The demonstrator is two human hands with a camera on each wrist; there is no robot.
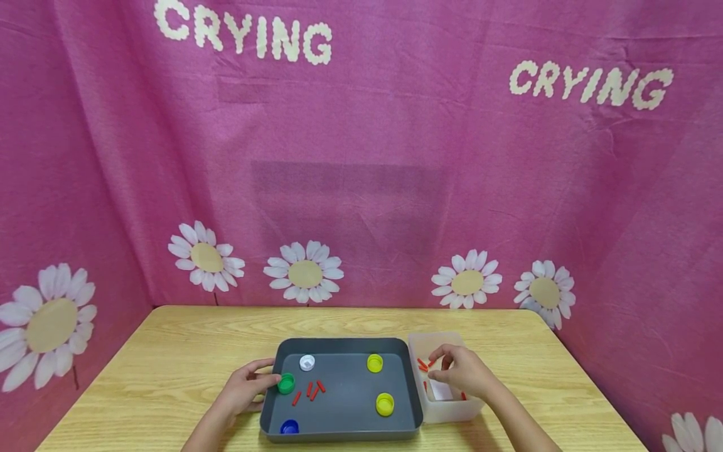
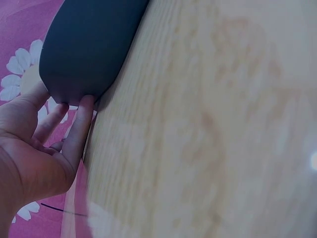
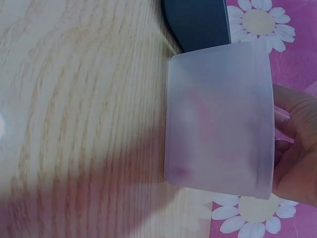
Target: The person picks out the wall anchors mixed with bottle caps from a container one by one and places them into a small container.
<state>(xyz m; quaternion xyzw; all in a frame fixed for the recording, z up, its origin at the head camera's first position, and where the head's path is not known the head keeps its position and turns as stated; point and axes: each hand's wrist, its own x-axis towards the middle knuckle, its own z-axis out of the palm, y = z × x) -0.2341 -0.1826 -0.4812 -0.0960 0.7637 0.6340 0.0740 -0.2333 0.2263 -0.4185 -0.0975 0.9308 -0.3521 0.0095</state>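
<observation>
Left hand [image 1: 244,388] grips the left end wall of a dark grey tray [image 1: 344,411]: thumb over the rim, fingers against the smooth outer face. Thumb tip is right at a round green cap [image 1: 287,384]; can't tell if it touches.

Right hand [image 1: 463,371] is over a frosted box [image 1: 452,412], fingers bent, thumb and forefinger apart at the tips. A red bit shows by the forefinger tip; can't tell if it's pinched or lying in the box. Right wrist view is no help, box wall hides the fingertips.

Box: translucent, matte plastic, straight-sided, just beside the tray's right end. Inside: small red pieces [image 1: 423,369] and a flat white piece [image 1: 442,391].

Tray: shallow, rectangular, rounded corners, flat matte floor. Four slim red sticks [image 1: 296,398] lie loose left of centre, at mixed angles. Round, shallow caps around them: white cap [image 1: 307,363] at the back with a pale bit inside, blue cap [image 1: 290,427] in the front left corner, two yellow caps [image 1: 385,405] toward the right.

Table [image 1: 214,333]: light wood grain, slight sheen. Behind: creased pink cloth [image 1: 361,125], big white daisies, pale bubbly "CRYING" lettering.
</observation>
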